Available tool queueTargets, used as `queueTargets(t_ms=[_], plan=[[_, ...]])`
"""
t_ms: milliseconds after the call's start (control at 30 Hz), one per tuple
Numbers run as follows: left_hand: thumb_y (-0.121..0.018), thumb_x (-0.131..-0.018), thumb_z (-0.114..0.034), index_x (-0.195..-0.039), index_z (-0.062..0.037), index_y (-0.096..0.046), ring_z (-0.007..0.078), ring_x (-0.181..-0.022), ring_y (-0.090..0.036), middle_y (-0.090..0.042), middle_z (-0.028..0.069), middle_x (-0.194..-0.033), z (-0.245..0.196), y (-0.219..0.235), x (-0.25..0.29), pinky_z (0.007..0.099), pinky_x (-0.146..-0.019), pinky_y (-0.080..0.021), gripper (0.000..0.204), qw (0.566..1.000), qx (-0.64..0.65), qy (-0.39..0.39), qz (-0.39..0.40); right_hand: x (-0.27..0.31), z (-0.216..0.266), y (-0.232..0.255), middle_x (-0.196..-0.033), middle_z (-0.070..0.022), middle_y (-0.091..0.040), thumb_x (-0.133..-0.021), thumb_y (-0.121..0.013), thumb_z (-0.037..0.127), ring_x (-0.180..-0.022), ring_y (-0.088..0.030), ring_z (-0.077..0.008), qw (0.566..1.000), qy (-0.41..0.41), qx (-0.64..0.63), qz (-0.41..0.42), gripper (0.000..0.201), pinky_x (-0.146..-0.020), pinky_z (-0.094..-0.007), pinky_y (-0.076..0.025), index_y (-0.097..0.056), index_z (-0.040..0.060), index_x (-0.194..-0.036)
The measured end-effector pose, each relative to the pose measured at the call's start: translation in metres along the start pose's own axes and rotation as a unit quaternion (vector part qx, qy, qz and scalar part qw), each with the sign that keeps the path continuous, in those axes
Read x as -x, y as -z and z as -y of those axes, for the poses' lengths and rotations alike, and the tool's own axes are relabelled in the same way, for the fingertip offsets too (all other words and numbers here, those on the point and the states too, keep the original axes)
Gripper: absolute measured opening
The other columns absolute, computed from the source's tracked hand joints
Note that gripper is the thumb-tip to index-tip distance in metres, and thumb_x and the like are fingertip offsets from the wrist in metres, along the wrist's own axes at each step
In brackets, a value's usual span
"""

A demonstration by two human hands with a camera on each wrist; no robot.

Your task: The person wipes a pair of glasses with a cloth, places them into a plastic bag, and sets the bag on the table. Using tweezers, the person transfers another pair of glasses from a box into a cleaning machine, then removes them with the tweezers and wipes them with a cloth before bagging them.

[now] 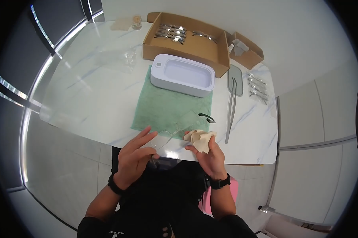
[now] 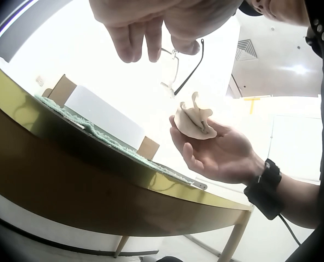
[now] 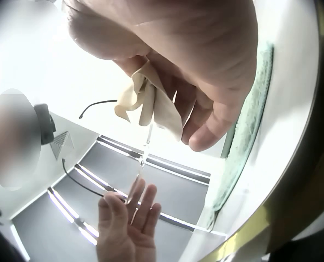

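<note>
A pair of clear-lensed eyeglasses (image 1: 172, 136) with dark temples is up near the table's front edge. My left hand (image 1: 135, 158) pinches one end of the frame between thumb and finger, the other fingers extended. A dark temple (image 2: 190, 73) hangs from it in the left wrist view. My right hand (image 1: 213, 158) holds a crumpled cream cloth (image 1: 201, 139) by the far end of the glasses. In the right wrist view, the cloth (image 3: 151, 103) hides that end of the frame.
Beyond the hands lies a green towel (image 1: 159, 105), with a lavender ultrasonic cleaner (image 1: 183, 89) on it. Behind stands a cardboard box (image 1: 187, 52) holding several eyeglasses. At the right are long tweezers (image 1: 229, 115), a grey tray (image 1: 235, 73) and bagged glasses (image 1: 257, 88).
</note>
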State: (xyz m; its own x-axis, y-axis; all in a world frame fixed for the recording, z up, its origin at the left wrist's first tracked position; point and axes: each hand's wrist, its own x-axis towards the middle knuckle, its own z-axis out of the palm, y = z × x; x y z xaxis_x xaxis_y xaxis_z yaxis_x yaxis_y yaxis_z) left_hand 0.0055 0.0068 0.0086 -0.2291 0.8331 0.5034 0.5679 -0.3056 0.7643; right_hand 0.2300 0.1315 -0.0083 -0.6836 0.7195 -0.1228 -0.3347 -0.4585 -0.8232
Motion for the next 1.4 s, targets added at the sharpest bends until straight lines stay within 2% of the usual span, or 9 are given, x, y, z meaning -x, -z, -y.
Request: queueTargets(t_ms=[300, 433, 500, 700, 900, 1100, 1233, 1300, 1400], plan=[[-0.073, -0.074, 0.000, -0.090, -0.0118, -0.069, 0.0365, -0.124, -0.056, -0.064, 0.0125, -0.125, -0.006, -0.010, -0.008, 0.0426, -0.093, -0.051, 0.021, 0.998, -0.039, -0.042, 0.005, -0.004, -0.025, -0.033, -0.147, -0.0113, -0.043, -0.103, -0.040, 0.042, -0.134, -0.042, -0.0255, 0.993, -0.070, -0.079, 0.060, 0.057, -0.110, -0.0465, -0.032, -0.038, 0.0018, -0.144], [-0.073, -0.074, -0.002, -0.091, -0.0132, -0.069, 0.0360, -0.124, -0.057, -0.065, 0.0109, -0.123, -0.002, -0.015, -0.003, 0.0425, -0.093, -0.051, 0.021, 0.997, -0.053, -0.053, 0.019, -0.008, -0.032, -0.042, -0.141, -0.0115, -0.046, -0.106, -0.037, 0.034, -0.129, -0.043, -0.0214, 0.985, -0.107, -0.088, 0.106, 0.053, -0.110, -0.0351, -0.031, -0.039, -0.0040, -0.142], [-0.071, -0.077, 0.002, -0.090, -0.0109, -0.068, 0.0394, -0.123, -0.057, -0.066, 0.0154, -0.121, -0.003, -0.016, -0.004, 0.0444, -0.098, -0.049, 0.019, 0.997, -0.037, -0.052, 0.034, -0.010, -0.033, -0.046, -0.127, -0.0098, -0.057, -0.106, -0.043, 0.030, -0.115, -0.052, -0.0187, 0.988, -0.058, 0.136, 0.039, 0.046, -0.102, -0.0323, -0.039, -0.047, -0.0035, -0.137], [-0.073, -0.073, -0.001, -0.090, -0.0141, -0.069, 0.0340, -0.123, -0.057, -0.065, 0.0095, -0.119, 0.005, -0.023, -0.001, 0.0428, -0.094, -0.050, 0.022, 0.995, -0.062, -0.067, 0.031, -0.006, -0.025, -0.058, -0.102, -0.0032, -0.067, -0.099, -0.060, 0.018, -0.086, -0.059, -0.0060, 0.992, -0.089, -0.087, -0.021, 0.031, -0.074, -0.0197, -0.045, -0.059, -0.0015, -0.123], [-0.074, -0.072, -0.001, -0.090, -0.0164, -0.070, 0.0340, -0.122, -0.058, -0.064, 0.0084, -0.119, 0.001, -0.028, -0.005, 0.0440, -0.094, -0.050, 0.024, 0.996, -0.043, -0.067, 0.034, -0.008, -0.021, -0.070, -0.103, -0.0061, -0.069, -0.097, -0.063, 0.017, -0.079, -0.061, -0.0059, 0.995, -0.048, -0.049, -0.069, 0.029, -0.063, -0.0196, -0.046, -0.060, -0.0022, -0.119], [-0.078, -0.070, -0.003, -0.087, -0.0150, -0.072, 0.0376, -0.128, -0.052, -0.064, 0.0103, -0.119, 0.002, -0.024, -0.005, 0.0453, -0.098, -0.046, 0.022, 0.996, -0.019, -0.059, 0.057, -0.012, -0.029, -0.067, -0.096, -0.0058, -0.070, -0.101, -0.056, 0.021, -0.080, -0.062, -0.0082, 0.977, 0.060, 0.158, -0.130, 0.030, -0.068, -0.0226, -0.049, -0.061, -0.0047, -0.116], [-0.077, -0.071, -0.004, -0.088, -0.0163, -0.069, 0.0356, -0.126, -0.055, -0.065, 0.0066, -0.121, -0.003, -0.024, -0.008, 0.0456, -0.095, -0.048, 0.022, 0.997, -0.006, -0.068, 0.037, -0.010, -0.029, -0.056, -0.100, -0.0075, -0.068, -0.104, -0.049, 0.026, -0.087, -0.061, -0.0098, 0.964, 0.052, 0.228, -0.128, 0.035, -0.073, -0.0245, -0.048, -0.061, -0.0050, -0.114], [-0.078, -0.071, -0.004, -0.088, -0.0151, -0.068, 0.0356, -0.127, -0.054, -0.065, 0.0061, -0.123, -0.004, -0.020, -0.007, 0.0447, -0.094, -0.049, 0.022, 0.998, -0.018, -0.055, 0.035, -0.010, -0.021, -0.043, -0.107, -0.0093, -0.066, -0.106, -0.044, 0.030, -0.096, -0.059, -0.0119, 0.956, 0.022, 0.290, -0.040, 0.041, -0.082, -0.0272, -0.047, -0.058, -0.0050, -0.121], [-0.078, -0.072, -0.005, -0.087, -0.0132, -0.068, 0.0355, -0.126, -0.055, -0.065, 0.0053, -0.125, 0.000, -0.010, -0.009, 0.0438, -0.094, -0.049, 0.020, 0.999, -0.015, -0.035, 0.022, -0.011, -0.016, -0.026, -0.115, -0.0111, -0.064, -0.106, -0.043, 0.034, -0.103, -0.059, -0.0161, 0.988, 0.017, 0.148, -0.035, 0.046, -0.089, -0.0297, -0.046, -0.052, -0.0045, -0.129]])
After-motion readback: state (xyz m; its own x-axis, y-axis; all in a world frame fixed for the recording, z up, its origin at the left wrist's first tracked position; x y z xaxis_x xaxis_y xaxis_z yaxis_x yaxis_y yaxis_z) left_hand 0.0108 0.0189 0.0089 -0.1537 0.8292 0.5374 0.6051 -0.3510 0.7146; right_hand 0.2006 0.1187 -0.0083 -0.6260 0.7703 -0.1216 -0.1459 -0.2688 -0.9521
